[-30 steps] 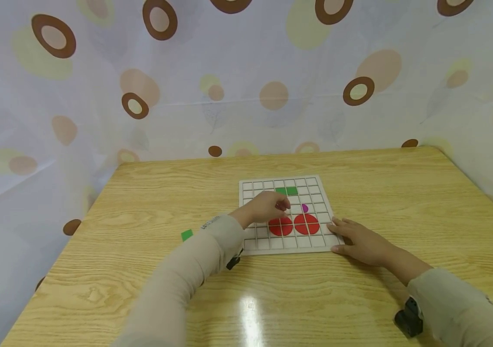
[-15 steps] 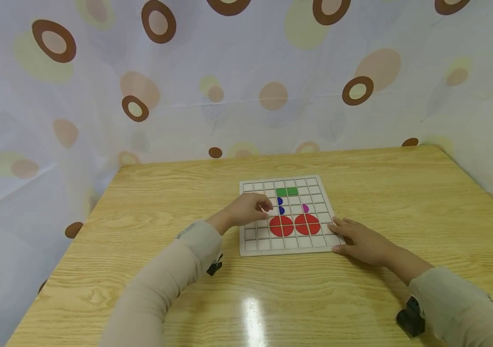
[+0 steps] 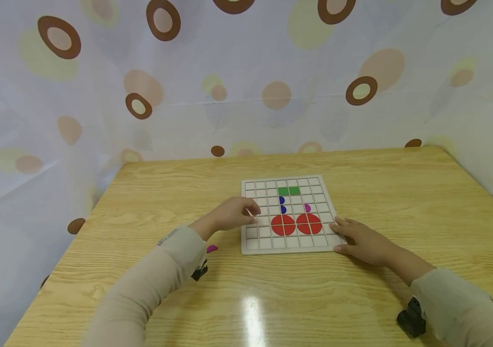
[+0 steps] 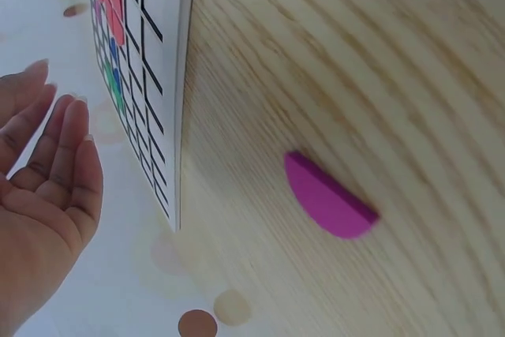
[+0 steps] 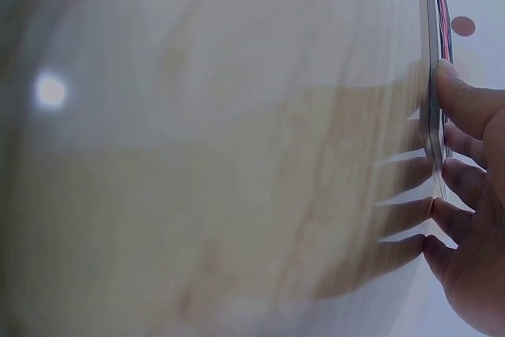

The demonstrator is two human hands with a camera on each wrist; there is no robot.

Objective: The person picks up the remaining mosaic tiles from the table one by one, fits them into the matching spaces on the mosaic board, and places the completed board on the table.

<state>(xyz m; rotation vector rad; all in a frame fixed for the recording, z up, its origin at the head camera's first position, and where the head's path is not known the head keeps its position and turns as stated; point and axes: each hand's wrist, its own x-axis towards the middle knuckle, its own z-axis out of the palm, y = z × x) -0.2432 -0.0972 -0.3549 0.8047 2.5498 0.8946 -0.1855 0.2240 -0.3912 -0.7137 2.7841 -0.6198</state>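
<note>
A white grid board (image 3: 258,244) lies on the table. On it sit two green squares (image 3: 288,191), two blue half-circles (image 3: 283,209), one purple half-circle (image 3: 307,208) and two red discs (image 3: 283,225) crossed by the grid lines. My left hand (image 3: 234,214) hovers over the board's left edge, fingers loosely bent; the left wrist view shows nothing in it. Beside the board, a loose purple half-circle (image 4: 331,199) lies on the wood below that hand. My right hand (image 3: 365,243) rests at the board's right edge, its fingertips touching it.
The wooden table (image 3: 315,299) reaches back to a patterned curtain (image 3: 246,82). A small black device (image 3: 412,318) is on the right wrist, and another black device (image 3: 200,271) on the left. The left sleeve (image 3: 155,274) covers part of the table.
My left hand has drawn back leftward from the board's middle, uncovering the blue half-circles. A loose purple half-circle now shows beside the arm; the loose green square is out of sight. The right hand stays put.
</note>
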